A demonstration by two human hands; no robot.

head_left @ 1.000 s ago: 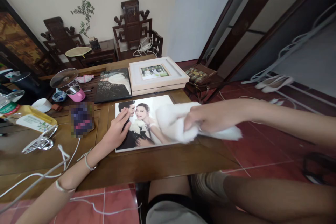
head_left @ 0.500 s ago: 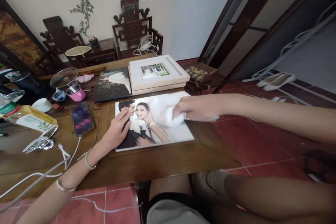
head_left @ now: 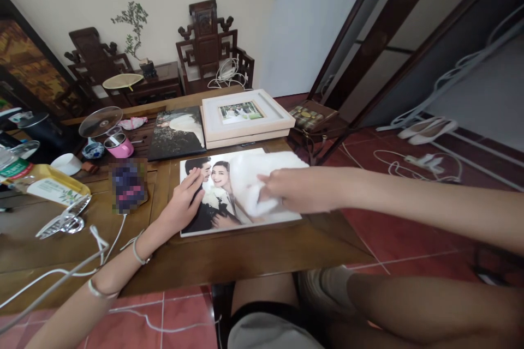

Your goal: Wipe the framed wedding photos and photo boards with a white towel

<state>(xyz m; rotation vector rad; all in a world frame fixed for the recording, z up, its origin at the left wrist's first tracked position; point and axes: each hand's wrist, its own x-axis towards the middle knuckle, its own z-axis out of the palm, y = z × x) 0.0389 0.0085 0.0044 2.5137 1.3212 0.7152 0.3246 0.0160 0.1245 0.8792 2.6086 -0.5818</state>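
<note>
A photo panel [head_left: 221, 218] showing a couple lies flat on the wooden table [head_left: 245, 256]. My left hand [head_left: 186, 202] rests on its left side with fingers stretched out over the picture. With my right hand [head_left: 295, 190] I grip a fluffy white cloth [head_left: 249, 180] and press it on the panel's right half, covering much of that side. Part of the cloth sticks out behind my hand past the panel's far right edge. The fingertips of my right hand are partly sunk in the cloth.
Behind the panel are a white picture frame [head_left: 270, 112] on a box and a dark photo panel [head_left: 176, 131]. To the left are a pink cup [head_left: 119, 146], an oil bottle [head_left: 49, 180], a clear hair claw [head_left: 67, 221] and a white cable [head_left: 53, 272]. A bag [head_left: 313, 114] sits at the right.
My right hand has moved slightly down and toward me with the white cloth, which now covers more of the panel's lower right. My left hand has stayed in place.
</note>
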